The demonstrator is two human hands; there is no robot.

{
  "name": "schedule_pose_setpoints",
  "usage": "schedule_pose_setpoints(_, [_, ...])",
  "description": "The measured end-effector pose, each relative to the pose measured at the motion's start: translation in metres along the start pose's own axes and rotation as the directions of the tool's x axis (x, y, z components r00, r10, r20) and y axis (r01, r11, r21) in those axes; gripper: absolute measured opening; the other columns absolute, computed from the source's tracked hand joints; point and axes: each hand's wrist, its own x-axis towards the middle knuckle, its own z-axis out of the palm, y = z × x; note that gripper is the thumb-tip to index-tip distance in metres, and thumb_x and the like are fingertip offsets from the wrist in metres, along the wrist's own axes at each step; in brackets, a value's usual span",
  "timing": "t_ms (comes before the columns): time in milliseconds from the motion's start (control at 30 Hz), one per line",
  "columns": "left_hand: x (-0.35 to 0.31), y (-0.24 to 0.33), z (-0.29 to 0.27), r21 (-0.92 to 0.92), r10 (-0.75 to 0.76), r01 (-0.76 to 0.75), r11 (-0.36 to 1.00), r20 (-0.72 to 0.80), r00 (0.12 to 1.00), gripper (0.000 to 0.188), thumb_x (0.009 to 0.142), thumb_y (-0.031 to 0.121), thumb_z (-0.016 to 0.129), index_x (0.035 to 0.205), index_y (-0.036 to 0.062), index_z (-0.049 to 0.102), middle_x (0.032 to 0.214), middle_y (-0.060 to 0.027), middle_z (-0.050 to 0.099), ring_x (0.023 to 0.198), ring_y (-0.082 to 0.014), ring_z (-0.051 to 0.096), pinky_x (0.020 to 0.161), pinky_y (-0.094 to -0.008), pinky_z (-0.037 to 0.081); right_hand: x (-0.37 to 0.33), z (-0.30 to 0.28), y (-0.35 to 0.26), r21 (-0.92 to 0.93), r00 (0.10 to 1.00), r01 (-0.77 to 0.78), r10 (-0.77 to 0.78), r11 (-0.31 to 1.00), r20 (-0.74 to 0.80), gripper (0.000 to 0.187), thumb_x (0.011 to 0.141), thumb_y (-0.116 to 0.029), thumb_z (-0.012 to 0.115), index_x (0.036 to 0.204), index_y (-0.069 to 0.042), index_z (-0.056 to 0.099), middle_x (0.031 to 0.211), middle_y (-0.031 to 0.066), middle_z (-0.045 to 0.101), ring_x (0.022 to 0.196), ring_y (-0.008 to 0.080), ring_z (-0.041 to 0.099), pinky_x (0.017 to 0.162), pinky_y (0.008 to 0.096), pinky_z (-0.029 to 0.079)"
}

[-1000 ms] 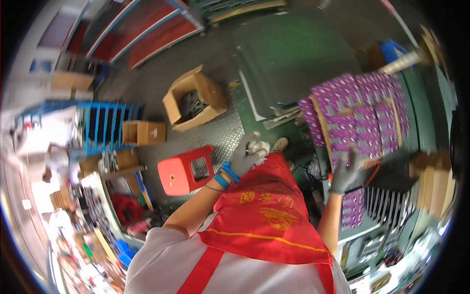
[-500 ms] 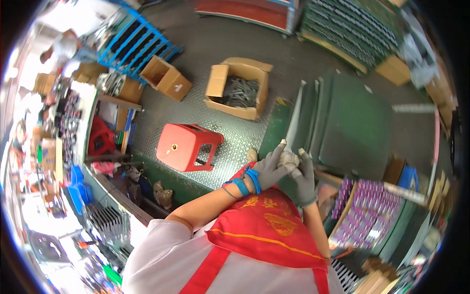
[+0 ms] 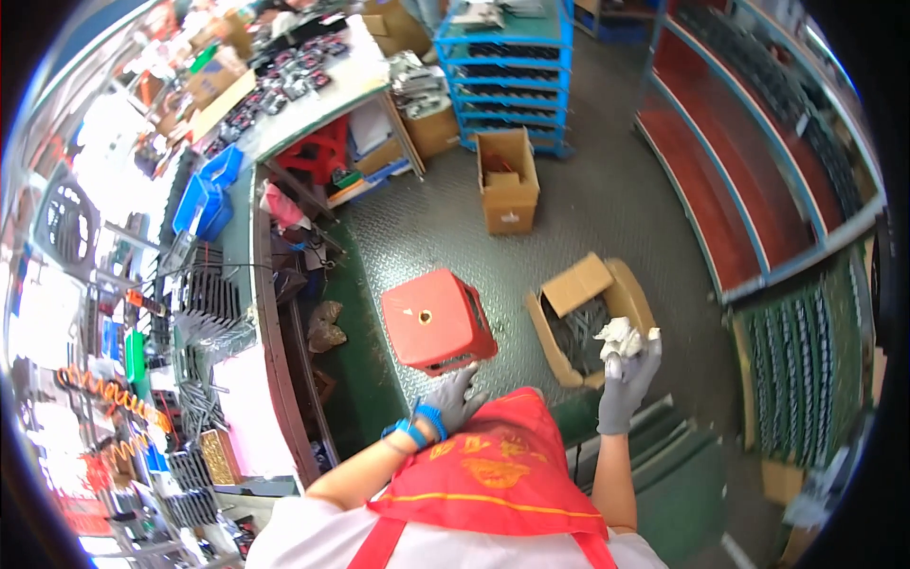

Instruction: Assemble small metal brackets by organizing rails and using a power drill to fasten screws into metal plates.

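My right hand [image 3: 629, 387], in a grey glove, is closed around a crumpled white wad [image 3: 619, 337] that looks like cloth or paper. It is raised over the near right part of an open cardboard box [image 3: 645, 296], in which a heap of dark grey metal parts [image 3: 580, 332] lies. My left hand [image 3: 453, 400], also gloved and with blue bands at its wrist, has its fingers stretched out and holds nothing. It hovers by the near edge of a red plastic stool [image 3: 428, 318]; whether it touches the stool I cannot tell.
A workbench [image 3: 284, 379] with black parts and blue bins [image 3: 204, 201] runs along the left. Ahead stand a blue rack [image 3: 502, 71] and another cardboard box [image 3: 509, 204]. Red shelving [image 3: 730, 190] and a green rack of parts [image 3: 791, 370] line the right side.
My view has swung left. The hands, earlier together around the white wad, have parted: the right carries it over the box of metal parts, and the left has moved toward the stool.
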Motion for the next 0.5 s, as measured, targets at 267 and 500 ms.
schedule_pose_setpoints(267, [0.001,-0.027,-0.043,-0.323,-0.559,0.471,0.821,-0.282,0.780,0.065,0.093,0.033,0.069,0.146,0.0042,0.044,0.121,-0.0240,0.065,0.100,-0.0353,0.070,0.086,-0.0442,0.056,0.216,0.166,-0.070,-0.164,0.613,0.789,-0.780,0.593,0.127,0.055,0.089,-0.005,0.065,0.136,0.002,0.038,0.111,0.0175,0.063,0.095,0.0223,0.064,0.088,0.0345,0.051])
schedule_pose_setpoints(500, [0.035,-0.036,-0.061,-0.399,-0.756,0.647,0.650,-0.430,0.494,0.068,0.093,0.033,0.065,0.149,0.0055,0.040,0.117,-0.0206,0.068,0.099,-0.0355,0.070,0.087,-0.0455,0.055,0.384,0.279,-0.005,-0.208,0.575,0.818,-0.782,0.537,0.241,0.070,0.087,-0.024,0.076,0.141,-0.001,0.039,0.128,0.0245,0.057,0.116,0.0321,0.058,0.104,0.0452,0.043])
